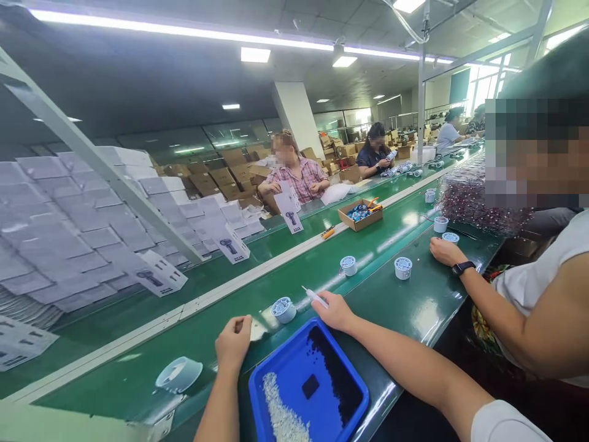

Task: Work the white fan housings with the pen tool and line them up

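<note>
My right hand point(337, 312) grips a white pen-like tool point(316, 298) with a thin tip, pointing left over the green belt. Close by the tip sits a round pale-blue plastic housing point(283, 310) with an open, ribbed top. My left hand point(232, 345) is left of that housing, apart from it, thumb and fingers curled together; anything between them is hidden. Below both hands lies a blue tray point(252, 393). It holds small white pieces point(283, 408) on the left, small black pieces point(338, 377) on the right and a dark square point(310, 387) in the middle.
More housings stand along the line, including one tipped housing point(179, 374) at left. A co-worker's hand point(447, 250) is at right, near a bundle of wires point(478, 196). Across the belt are a cardboard box point(361, 216), printed cartons point(161, 273) and other people.
</note>
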Motion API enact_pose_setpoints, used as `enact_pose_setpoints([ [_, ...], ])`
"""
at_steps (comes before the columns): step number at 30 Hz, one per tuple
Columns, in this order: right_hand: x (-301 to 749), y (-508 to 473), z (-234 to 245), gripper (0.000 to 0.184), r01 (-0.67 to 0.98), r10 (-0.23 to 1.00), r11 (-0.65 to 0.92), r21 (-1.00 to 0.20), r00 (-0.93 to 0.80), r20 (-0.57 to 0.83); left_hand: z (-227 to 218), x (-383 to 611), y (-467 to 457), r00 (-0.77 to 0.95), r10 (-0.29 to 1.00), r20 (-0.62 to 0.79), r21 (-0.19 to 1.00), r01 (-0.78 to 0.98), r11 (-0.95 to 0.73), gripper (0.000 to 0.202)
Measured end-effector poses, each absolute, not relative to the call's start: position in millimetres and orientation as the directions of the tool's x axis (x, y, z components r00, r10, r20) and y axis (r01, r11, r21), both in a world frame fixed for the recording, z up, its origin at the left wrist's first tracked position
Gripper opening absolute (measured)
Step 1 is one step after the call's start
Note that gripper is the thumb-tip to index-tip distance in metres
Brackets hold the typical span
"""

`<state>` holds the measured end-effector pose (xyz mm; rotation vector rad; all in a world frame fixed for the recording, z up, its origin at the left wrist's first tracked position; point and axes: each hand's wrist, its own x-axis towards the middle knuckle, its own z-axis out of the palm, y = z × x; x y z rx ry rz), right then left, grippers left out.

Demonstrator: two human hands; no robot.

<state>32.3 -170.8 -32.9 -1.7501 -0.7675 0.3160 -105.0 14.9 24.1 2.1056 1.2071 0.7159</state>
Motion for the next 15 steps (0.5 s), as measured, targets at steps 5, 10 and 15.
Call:
enact_pose_setpoints([
  [5,35.1,-167.7,-39.1,0.015,0.317,0.63,-0.141,-0.938,0.76,0.162,11.3,-104.6,5.0,0.339,0.93,0.141,0.803,0.51,-0.308,0.014],
  [10,39.4,-164.2,-44.8,0.016,0.297,0.591,-0.149,-0.943,0.792,0.156,20.8,-104.1,-2.5,0.28,0.958,0.065,0.868,0.458,-0.193,0.012],
  [15,45.2,-158.5,-47.4,0.015,0.255,0.542,-0.125,-0.959,0.827,0.149,28.8,-102.1,-9.0,0.23,0.973,-0.004,0.878,0.467,-0.106,0.013],
])
